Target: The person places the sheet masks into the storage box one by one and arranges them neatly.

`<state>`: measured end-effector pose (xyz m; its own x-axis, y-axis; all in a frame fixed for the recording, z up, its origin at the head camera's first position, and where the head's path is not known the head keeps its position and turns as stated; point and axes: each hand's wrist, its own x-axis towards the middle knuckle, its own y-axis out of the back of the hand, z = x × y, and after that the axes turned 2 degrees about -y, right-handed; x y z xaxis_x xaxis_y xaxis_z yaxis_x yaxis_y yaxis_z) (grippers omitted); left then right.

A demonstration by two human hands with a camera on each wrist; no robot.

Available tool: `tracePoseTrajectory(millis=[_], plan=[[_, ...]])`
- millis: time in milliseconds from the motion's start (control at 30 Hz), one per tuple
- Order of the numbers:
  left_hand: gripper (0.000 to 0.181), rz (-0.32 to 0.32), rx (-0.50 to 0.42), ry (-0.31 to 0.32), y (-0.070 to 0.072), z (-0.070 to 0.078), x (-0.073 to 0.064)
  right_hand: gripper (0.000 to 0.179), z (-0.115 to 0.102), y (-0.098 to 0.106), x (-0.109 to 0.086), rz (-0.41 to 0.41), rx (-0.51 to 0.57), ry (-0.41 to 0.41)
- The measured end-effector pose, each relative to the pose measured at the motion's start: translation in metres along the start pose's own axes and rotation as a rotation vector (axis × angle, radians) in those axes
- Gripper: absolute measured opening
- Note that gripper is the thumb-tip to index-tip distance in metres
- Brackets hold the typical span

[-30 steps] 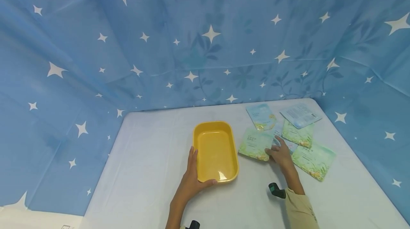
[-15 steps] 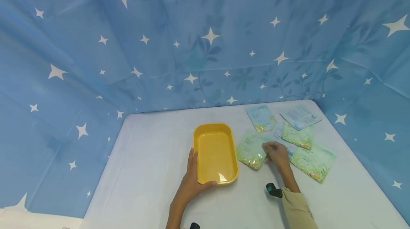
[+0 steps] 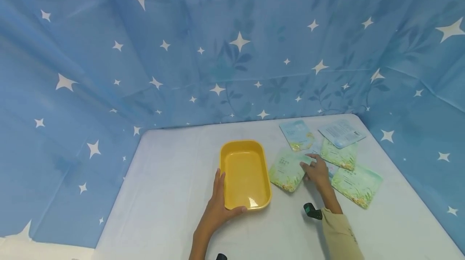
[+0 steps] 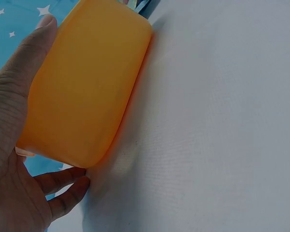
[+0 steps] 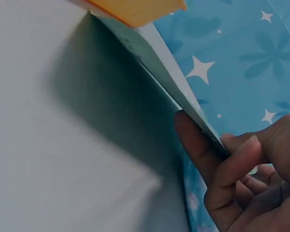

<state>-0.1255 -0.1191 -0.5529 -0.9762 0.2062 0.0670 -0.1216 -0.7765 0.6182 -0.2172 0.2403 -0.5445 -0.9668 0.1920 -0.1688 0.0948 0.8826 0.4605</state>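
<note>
A yellow plastic tray [image 3: 242,163] lies on the white table. My left hand [image 3: 215,210] holds its near left corner, fingers along the left wall and thumb across the near end; the left wrist view shows the thumb [image 4: 31,53] against the outer wall. My right hand [image 3: 318,172] pinches the right edge of a flat green packet [image 3: 285,171] printed with flowers. In the right wrist view, the packet [image 5: 152,63] tilts up off the table between thumb and fingers, its far corner close to the tray [image 5: 140,9].
More flat packets lie at the right: a blue one [image 3: 296,134] at the back, a silvery blue one [image 3: 341,133] overlapping a green one [image 3: 339,155], and another green one [image 3: 357,185] nearer. A blue star-patterned curtain [image 3: 232,50] hangs behind the table.
The green packet has turned slightly, its near corner shifting left and toward me. My right hand moved left, then slightly back right, its fingers shifting on the packet's edge. The left hand and tray stay put.
</note>
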Motion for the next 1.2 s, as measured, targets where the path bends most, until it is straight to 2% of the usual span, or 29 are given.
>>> tracePoseTrajectory(millis=[267, 400, 500, 600, 667, 767, 867, 933, 1100, 1200], plan=[[0.125, 0.001, -0.003, 0.009, 0.002, -0.001, 0.001, 0.052, -0.03, 0.01, -0.003, 0.026, 0.259, 0.085], [0.126, 0.002, 0.005, 0.016, 0.003, -0.002, 0.002, 0.053, -0.049, 0.008, -0.001, 0.024, 0.285, 0.15], [0.127, 0.001, -0.003, 0.015, 0.003, -0.002, 0.003, 0.048, -0.062, 0.004, -0.001, 0.068, 0.306, 0.188], [0.127, -0.001, -0.01, 0.009, 0.002, -0.002, 0.004, 0.044, -0.072, -0.001, 0.0, 0.135, 0.366, 0.17], [0.127, -0.002, -0.012, 0.0, 0.001, -0.002, 0.003, 0.045, -0.079, -0.007, 0.001, 0.147, 0.387, 0.154], [0.127, -0.001, -0.01, 0.002, 0.001, -0.003, -0.001, 0.047, -0.085, -0.025, 0.001, 0.059, 0.362, 0.16], [0.127, -0.004, -0.013, 0.006, 0.0, -0.005, -0.004, 0.048, -0.087, -0.047, -0.001, -0.093, 0.3, 0.229], [0.127, -0.013, -0.02, 0.01, -0.001, -0.004, -0.004, 0.046, -0.086, -0.06, -0.002, -0.162, 0.246, 0.306], [0.126, -0.02, -0.037, -0.005, 0.0, 0.0, 0.001, 0.04, -0.085, -0.086, 0.0, -0.205, 0.032, 0.499], [0.126, -0.005, -0.028, -0.018, 0.002, -0.001, 0.003, 0.039, -0.086, -0.095, -0.001, -0.24, -0.041, 0.523]])
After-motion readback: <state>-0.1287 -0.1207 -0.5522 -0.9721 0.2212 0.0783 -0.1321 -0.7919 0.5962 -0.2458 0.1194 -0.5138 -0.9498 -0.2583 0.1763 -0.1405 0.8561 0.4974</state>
